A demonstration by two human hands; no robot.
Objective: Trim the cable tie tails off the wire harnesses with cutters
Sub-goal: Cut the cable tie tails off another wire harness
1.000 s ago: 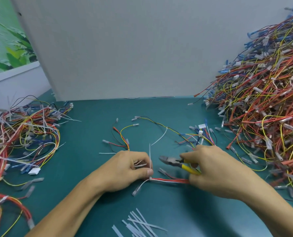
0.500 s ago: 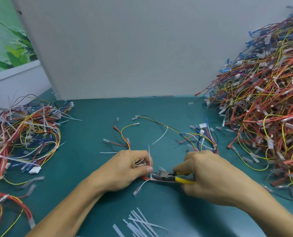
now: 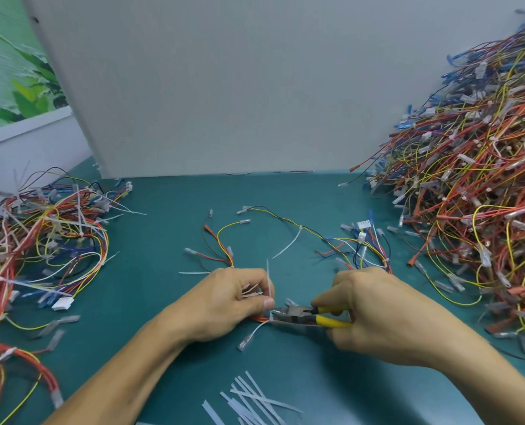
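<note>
One harness (image 3: 362,237) in work, spread mid-mat (image 3: 163,302), red wires running between two hands close together. Left hand (image 3: 224,302) pinches the bundle thumb to finger, with a few cut strips tucked in the fingers; count unclear. Right hand (image 3: 377,314) is wrapped round one pair of yellow-handled cutters (image 3: 291,312), nose at the tie just beside the left thumb. Three uncut tails on it: upright one (image 3: 268,277), middle one (image 3: 288,245), flat one (image 3: 193,273). Two harness piles: left pile (image 3: 40,234), bigger right pile (image 3: 469,179). Offcuts (image 3: 249,400) at the near edge, roughly ten, overlapping.
</note>
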